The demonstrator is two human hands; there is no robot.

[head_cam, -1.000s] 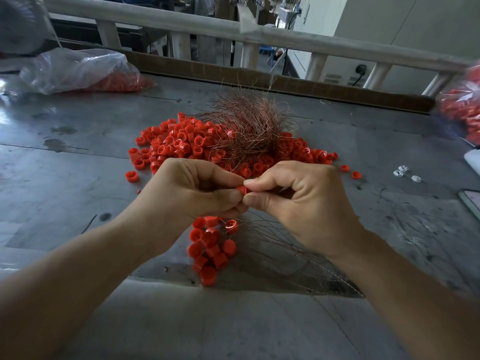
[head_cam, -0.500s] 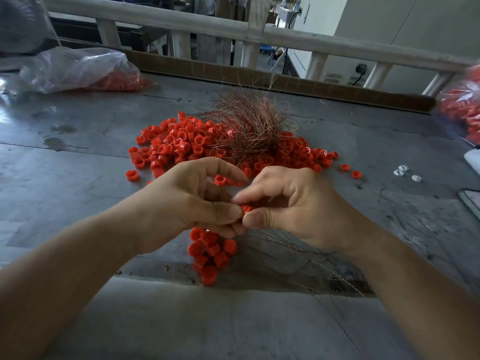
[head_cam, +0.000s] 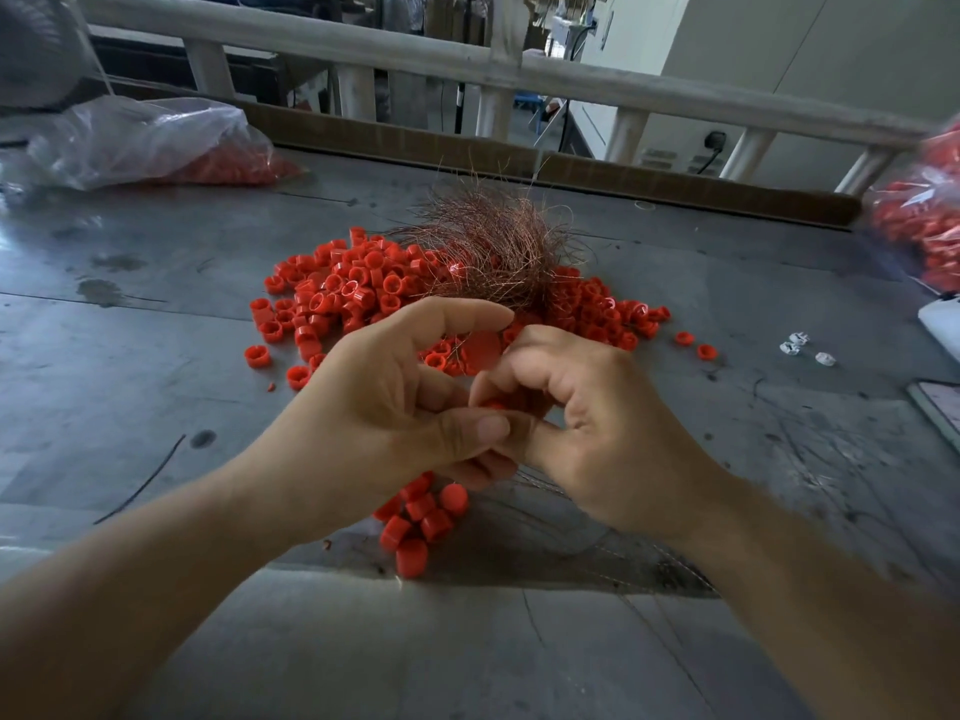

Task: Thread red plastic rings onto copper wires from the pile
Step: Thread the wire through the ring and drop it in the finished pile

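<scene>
Head view: left hand (head_cam: 395, 407) and right hand (head_cam: 597, 423) meet fingertip to fingertip, both pinching one red ring (head_cam: 492, 406) between them. The pile of rings (head_cam: 337, 293) lies just beyond, far-left and nearer the left hand; the copper wires (head_cam: 493, 241) bunch straight ahead.

I count two hands, left hand (head_cam: 384, 407) and right hand (head_cam: 602, 428), one ring (head_cam: 493, 406) pinched between them, one pile (head_cam: 343, 293) of rings past counting, some eight in a near cluster (head_cam: 421, 517), two strays (head_cam: 684, 337), one wire tuft (head_cam: 493, 252), two bags (head_cam: 145, 142) and three white bits (head_cam: 797, 343).
</scene>
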